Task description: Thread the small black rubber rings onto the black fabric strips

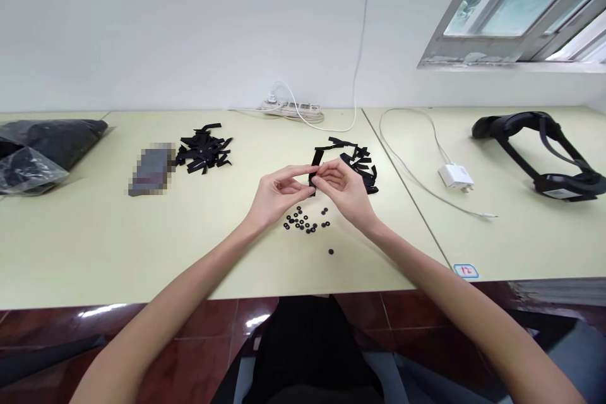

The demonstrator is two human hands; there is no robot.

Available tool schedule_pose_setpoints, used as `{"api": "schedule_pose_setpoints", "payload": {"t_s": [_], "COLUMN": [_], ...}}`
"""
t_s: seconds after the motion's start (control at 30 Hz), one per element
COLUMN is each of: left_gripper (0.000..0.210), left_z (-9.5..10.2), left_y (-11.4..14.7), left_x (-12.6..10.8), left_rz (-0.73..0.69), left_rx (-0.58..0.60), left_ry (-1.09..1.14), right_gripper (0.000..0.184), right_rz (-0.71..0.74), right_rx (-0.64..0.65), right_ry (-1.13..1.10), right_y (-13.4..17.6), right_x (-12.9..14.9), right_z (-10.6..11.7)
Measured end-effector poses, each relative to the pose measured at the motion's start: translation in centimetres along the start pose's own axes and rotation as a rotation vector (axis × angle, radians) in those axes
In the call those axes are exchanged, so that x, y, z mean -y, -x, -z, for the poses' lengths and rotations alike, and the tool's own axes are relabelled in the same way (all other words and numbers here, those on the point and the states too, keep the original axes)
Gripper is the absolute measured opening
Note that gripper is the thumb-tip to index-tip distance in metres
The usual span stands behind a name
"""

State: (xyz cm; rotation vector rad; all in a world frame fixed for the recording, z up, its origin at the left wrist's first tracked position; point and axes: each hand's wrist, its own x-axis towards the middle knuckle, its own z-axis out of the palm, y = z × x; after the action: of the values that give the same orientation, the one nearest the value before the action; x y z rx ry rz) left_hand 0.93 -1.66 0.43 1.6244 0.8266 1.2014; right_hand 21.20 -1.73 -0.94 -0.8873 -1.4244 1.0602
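Between my two hands, just above the table, is a short black strap (317, 158), held upright. My left hand (280, 192) pinches its left side with thumb and fingertips. From the right, my right hand (346, 190) grips the same strap, its fingertips meeting those of the left. Any small part between the fingertips is hidden. Below the hands lie several small black ring-like discs (302, 222), with a single disc (331, 252) nearer the table edge. Behind my right hand is a loose pile of black straps (363, 164). A larger pile of black straps (204, 150) lies to the left.
A blurred dark flat object (152, 168) and a clear bag with black contents (61, 145) are at left. A power strip (293, 110) lies by the wall. At right are a white charger (455, 177) with cable and a black headset (534, 158).
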Motion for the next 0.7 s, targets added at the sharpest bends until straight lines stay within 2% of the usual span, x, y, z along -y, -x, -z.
{"api": "schedule_pose_setpoints", "payload": {"t_s": [0.13,0.23,0.33,0.47,0.7], "left_gripper": [0.037,0.042,0.041,0.024,0.022], "left_z": [-0.07,-0.17,-0.11,0.39,0.81], "left_y": [0.18,0.32,0.22,-0.17,-0.29], "left_x": [-0.05,-0.30,-0.60,-0.72,-0.82], "left_rz": [0.009,0.019,-0.035,-0.081,-0.024], "left_rx": [0.017,0.032,-0.021,-0.094,-0.011], "left_ry": [-0.007,-0.027,-0.086,-0.193,-0.259], "right_gripper": [0.033,0.028,0.025,0.018,0.018], "right_rz": [-0.051,-0.007,0.064,0.113,0.151], "right_rx": [0.038,0.029,0.011,0.011,-0.006], "right_ry": [-0.015,0.023,0.111,0.154,0.223], "right_y": [-0.15,-0.24,-0.23,-0.09,-0.04], "right_x": [-0.16,-0.04,0.26,0.52,0.45], "right_z": [0.20,0.45,0.65,0.67,0.66]}}
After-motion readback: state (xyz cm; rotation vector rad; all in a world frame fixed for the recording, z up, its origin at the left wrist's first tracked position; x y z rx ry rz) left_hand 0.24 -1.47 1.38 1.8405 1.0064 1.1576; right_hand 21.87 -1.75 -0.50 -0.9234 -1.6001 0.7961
